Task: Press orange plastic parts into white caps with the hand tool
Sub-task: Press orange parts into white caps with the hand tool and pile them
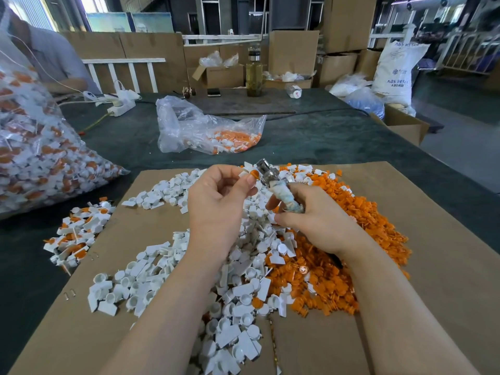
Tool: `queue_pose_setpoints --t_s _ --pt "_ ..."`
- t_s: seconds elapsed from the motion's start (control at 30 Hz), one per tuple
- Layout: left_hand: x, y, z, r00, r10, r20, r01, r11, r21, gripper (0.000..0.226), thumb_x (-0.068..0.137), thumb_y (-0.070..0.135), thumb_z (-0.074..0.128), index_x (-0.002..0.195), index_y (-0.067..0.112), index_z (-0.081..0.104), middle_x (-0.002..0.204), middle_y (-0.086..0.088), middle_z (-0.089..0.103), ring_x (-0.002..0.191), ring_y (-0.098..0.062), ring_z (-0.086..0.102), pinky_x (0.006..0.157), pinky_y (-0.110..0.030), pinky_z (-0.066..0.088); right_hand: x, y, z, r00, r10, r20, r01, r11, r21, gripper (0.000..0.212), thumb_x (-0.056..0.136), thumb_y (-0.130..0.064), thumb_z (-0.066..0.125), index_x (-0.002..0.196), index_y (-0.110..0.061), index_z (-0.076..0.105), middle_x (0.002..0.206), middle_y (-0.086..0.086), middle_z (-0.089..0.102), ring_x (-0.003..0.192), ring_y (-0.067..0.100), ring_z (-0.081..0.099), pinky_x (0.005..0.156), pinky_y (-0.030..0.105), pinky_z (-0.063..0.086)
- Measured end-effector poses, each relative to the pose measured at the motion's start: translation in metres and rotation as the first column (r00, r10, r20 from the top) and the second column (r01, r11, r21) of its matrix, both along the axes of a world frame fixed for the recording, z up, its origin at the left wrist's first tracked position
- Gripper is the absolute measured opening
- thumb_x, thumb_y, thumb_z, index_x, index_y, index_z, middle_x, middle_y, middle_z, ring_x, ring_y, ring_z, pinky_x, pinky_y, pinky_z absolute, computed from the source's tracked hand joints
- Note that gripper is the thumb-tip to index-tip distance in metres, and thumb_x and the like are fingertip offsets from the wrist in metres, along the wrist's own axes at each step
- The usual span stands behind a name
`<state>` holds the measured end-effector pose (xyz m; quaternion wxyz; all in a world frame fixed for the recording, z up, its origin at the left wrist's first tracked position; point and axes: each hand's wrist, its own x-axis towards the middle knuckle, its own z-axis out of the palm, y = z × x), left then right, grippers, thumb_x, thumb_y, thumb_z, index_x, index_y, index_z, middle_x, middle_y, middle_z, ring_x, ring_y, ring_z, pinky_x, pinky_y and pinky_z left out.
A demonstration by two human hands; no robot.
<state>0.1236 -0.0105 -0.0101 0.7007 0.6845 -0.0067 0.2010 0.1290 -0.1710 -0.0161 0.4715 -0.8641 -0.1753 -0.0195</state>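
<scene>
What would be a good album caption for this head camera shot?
Left hand pinches an orange-and-white cap against the hand tool gripped by the right hand.

dark green table (311,136): cardboard sheet (433,239) with white caps (151,290) and orange parts (378,228) piled on it, two plastic bags (205,128), power strip (121,105), glass bottle (254,74)

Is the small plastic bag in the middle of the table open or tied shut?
Open: the bag's mouth gapes at its right end, orange and white parts showing inside.
</scene>
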Motion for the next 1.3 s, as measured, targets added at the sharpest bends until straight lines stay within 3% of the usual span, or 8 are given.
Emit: queue_pose_setpoints --t_s 0.33,0.47,0.77,0.9,1.1,1.2,1.3 --pt "-0.002 0.002 0.002 0.999 -0.043 0.008 0.043 0.999 -0.009 0.01 0.087 0.002 0.07 0.084 0.011 0.067 0.073 0.001 0.071 0.067 -0.006 0.07 0.063 -0.012 0.052 -0.001 0.002 0.0 1.0 0.025 0.003 -0.024 0.996 -0.085 0.013 0.087 -0.013 0.068 0.094 -0.023 0.063 0.084 -0.008 0.065 0.072 0.004 0.062 0.06 0.019 0.047" --pt "-0.002 0.003 0.003 0.999 -0.051 0.012 0.051 0.999 -0.015 0.011 0.088 0.0 0.068 0.084 0.009 0.067 0.073 0.0 0.07 0.063 -0.002 0.067 0.061 -0.011 0.051 -0.002 0.004 0.0 0.999 0.028 0.016 -0.027 0.997 -0.075 0.025 0.087 -0.012 0.067 0.082 -0.034 0.057 0.07 -0.015 0.058 0.061 -0.006 0.056 0.052 0.01 0.039" --pt "0.0 0.003 0.002 0.999 -0.042 0.005 0.043 0.999 -0.028 0.01 0.088 -0.001 0.067 0.084 0.009 0.066 0.071 0.002 0.069 0.061 0.0 0.065 0.061 -0.011 0.05 -0.001 0.008 -0.004 0.995 -0.007 0.097 0.019 0.993 -0.117 0.036 0.085 -0.003 0.062 0.067 -0.031 0.047 0.059 -0.012 0.048 0.053 -0.006 0.051 0.047 0.012 0.038" --pt "0.001 0.003 0.001 0.999 -0.048 0.007 0.049 0.998 -0.031 0.01 0.089 -0.001 0.066 0.084 0.008 0.066 0.071 0.002 0.068 0.061 0.001 0.065 0.061 -0.01 0.05 0.0 0.009 -0.005 0.994 -0.017 0.11 0.032 0.99 -0.138 0.035 0.085 -0.004 0.061 0.069 -0.032 0.047 0.064 -0.011 0.05 0.057 -0.007 0.052 0.047 0.013 0.039" --pt "0.006 0.013 0.0 0.991 -0.071 -0.113 0.057 0.99 -0.128 0.005 0.09 0.005 0.066 0.088 0.009 0.068 0.074 0.003 0.074 0.07 -0.007 0.071 0.067 -0.017 0.055 0.002 0.009 -0.009 0.983 -0.07 0.171 0.109 0.967 -0.23 0.027 0.084 -0.012 0.061 0.071 -0.03 0.046 0.066 -0.009 0.052 0.057 0.007 0.049 0.049 0.02 0.033" --pt "0.013 0.033 0.001 0.954 0.023 -0.299 -0.158 0.887 -0.435 0.004 0.093 0.008 0.064 0.095 0.009 0.067 0.08 0.0 0.077 0.078 -0.01 0.075 0.073 -0.022 0.06 0.004 0.005 -0.011 0.971 -0.135 0.197 0.183 0.951 -0.25 0.02 0.084 -0.014 0.061 0.076 -0.028 0.049 0.066 -0.009 0.053 0.057 0.007 0.048 0.049 0.021 0.03" --pt "0.022 0.063 0.0 0.893 0.08 -0.443 -0.393 0.619 -0.68 0.007 0.098 0.012 0.06 0.099 0.007 0.065 0.083 -0.005 0.077 0.071 -0.006 0.074 0.067 -0.019 0.06 0.006 0.001 -0.011 0.951 -0.205 0.231 0.261 0.933 -0.246 0.018 0.084 -0.017 0.061 0.076 -0.028 0.05 0.064 -0.009 0.052 0.056 0.008 0.047 0.049 0.021 0.028"
